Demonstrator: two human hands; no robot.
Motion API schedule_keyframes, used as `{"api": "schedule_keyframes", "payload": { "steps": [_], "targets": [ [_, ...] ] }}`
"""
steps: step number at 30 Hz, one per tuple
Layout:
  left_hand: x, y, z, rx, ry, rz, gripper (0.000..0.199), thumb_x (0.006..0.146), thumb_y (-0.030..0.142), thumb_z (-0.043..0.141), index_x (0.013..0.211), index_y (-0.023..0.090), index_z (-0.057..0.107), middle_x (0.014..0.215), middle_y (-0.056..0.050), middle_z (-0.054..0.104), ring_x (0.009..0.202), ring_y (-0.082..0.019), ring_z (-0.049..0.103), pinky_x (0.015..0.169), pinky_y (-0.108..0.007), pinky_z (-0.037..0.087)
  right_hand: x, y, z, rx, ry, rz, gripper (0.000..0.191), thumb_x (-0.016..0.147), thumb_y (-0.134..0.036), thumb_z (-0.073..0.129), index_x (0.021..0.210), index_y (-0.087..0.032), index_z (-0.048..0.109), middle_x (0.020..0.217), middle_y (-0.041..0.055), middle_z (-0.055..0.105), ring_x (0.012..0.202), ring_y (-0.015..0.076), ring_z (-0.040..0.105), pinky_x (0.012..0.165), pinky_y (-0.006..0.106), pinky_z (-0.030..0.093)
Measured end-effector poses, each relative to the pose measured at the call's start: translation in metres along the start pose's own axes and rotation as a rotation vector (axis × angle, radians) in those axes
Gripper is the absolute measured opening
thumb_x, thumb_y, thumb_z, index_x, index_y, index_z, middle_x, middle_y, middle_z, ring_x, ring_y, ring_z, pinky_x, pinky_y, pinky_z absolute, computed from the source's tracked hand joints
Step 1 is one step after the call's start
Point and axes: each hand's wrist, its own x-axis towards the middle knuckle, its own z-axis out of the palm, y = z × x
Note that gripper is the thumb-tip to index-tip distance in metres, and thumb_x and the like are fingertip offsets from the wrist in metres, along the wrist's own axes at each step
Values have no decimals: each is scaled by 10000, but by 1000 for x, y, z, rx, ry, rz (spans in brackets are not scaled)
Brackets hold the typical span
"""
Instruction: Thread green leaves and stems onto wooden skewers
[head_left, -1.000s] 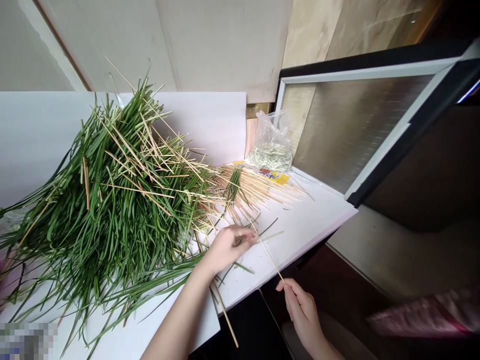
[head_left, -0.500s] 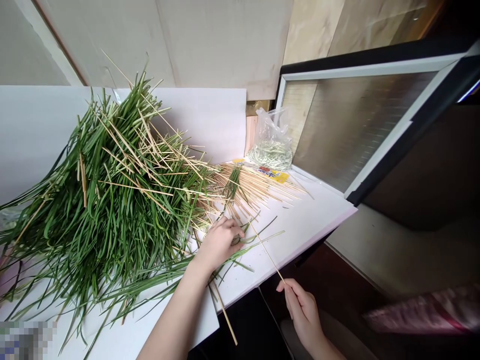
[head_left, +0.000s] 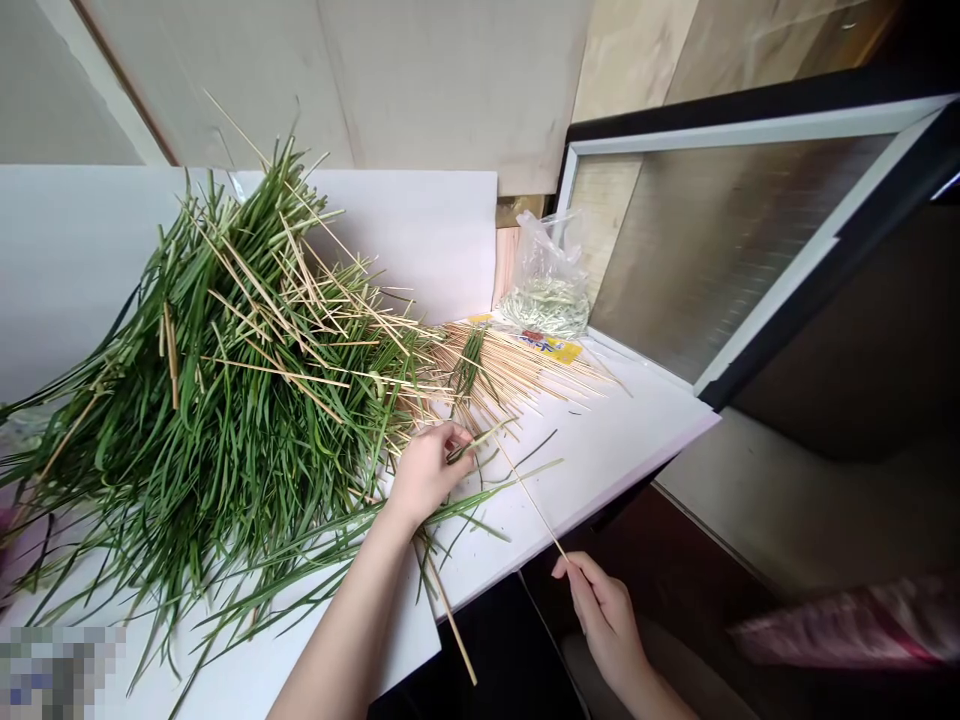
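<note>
Between the thumb and fingers of my left hand (head_left: 433, 468) is a green chive stalk (head_left: 487, 434), pointing right toward the tip of a thin wooden skewer (head_left: 534, 503). My right hand (head_left: 604, 610), past the table's front edge, pinches that skewer by its lower end, tilted up and left. Whether stalk and skewer tip touch, I cannot tell. Loose chives (head_left: 352, 540) lie under and beside my left wrist. A large heap of chives (head_left: 247, 420) with skewers scattered on it fills the left side. Beyond my left hand, a small chive bundle (head_left: 470, 365) rests on many skewers (head_left: 517, 365).
At the back stands a clear plastic bag (head_left: 551, 290) of pale green pieces. A framed panel (head_left: 735, 240) leans over the table's right side. One skewer (head_left: 454, 620) sticks out past the front edge of the white table (head_left: 622, 440).
My left hand has risen slightly from the loose chives, and a stalk now shows in its fingers near the skewer tip. My right hand keeps its pinch on the skewer, nearly still.
</note>
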Motion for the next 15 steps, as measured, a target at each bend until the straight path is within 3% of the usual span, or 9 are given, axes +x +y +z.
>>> {"api": "schedule_keyframes", "payload": {
  "steps": [7,15],
  "targets": [
    [4,-10,3,-183,19,-33,273,828,353,610,1031,183,677,927,-54,732,814,-191,673,696,-285,474,1,-5,1,-31,-19,-33,368,1055,-431,431,858,-207,647,559,-86,219,470,106,214,448,256,169],
    [3,-4,1,-220,4,-32,242,824,334,639,969,179,756,892,-50,766,797,-188,678,733,-287,489,3,-8,2,-55,-6,-34,379,1045,-446,438,844,-208,655,559,-79,237,473,111,222,453,252,196]
  ]
}}
